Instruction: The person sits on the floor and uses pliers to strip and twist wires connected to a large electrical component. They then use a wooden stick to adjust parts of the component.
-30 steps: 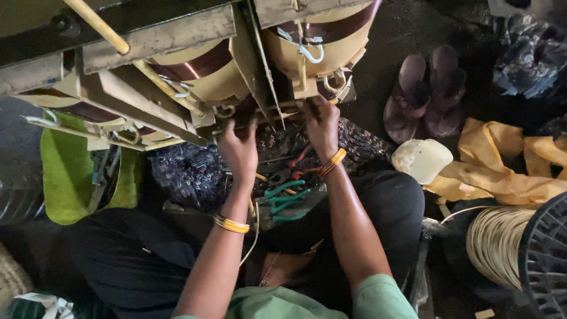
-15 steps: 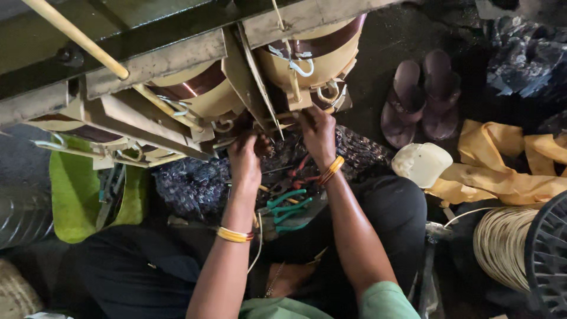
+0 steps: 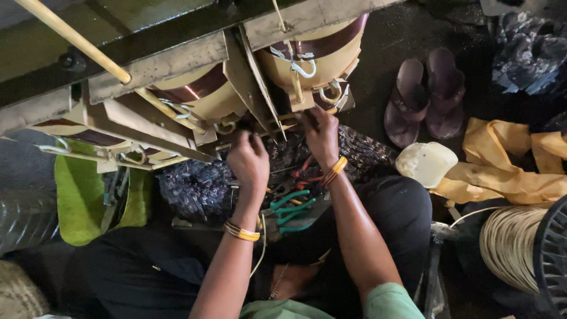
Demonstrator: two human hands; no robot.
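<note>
A large transformer core (image 3: 195,100) with copper-coloured coils wrapped in cream insulation fills the upper part of the head view. My left hand (image 3: 249,160) is curled at the lower edge of the middle coil, fingers closed around a small part I cannot make out. My right hand (image 3: 321,133) reaches up under the right coil (image 3: 319,53), fingers pinched at the leads and white loops there. Both wrists carry yellow bangles. Green-handled pliers (image 3: 290,210) and red-handled pliers (image 3: 307,171) lie on a dark patterned cloth (image 3: 195,189) on my lap.
A wooden stick (image 3: 71,38) crosses the top left. A pair of brown sandals (image 3: 425,94) and a white cap (image 3: 426,162) lie at right, beside yellow cloth (image 3: 508,168). A coil of pale wire (image 3: 511,248) sits lower right. A green bag (image 3: 80,198) is at left.
The view has shifted, so the transformer sits lower and nearer. Both hands have stayed at the coil undersides; the left hand has curled tighter against the middle coil.
</note>
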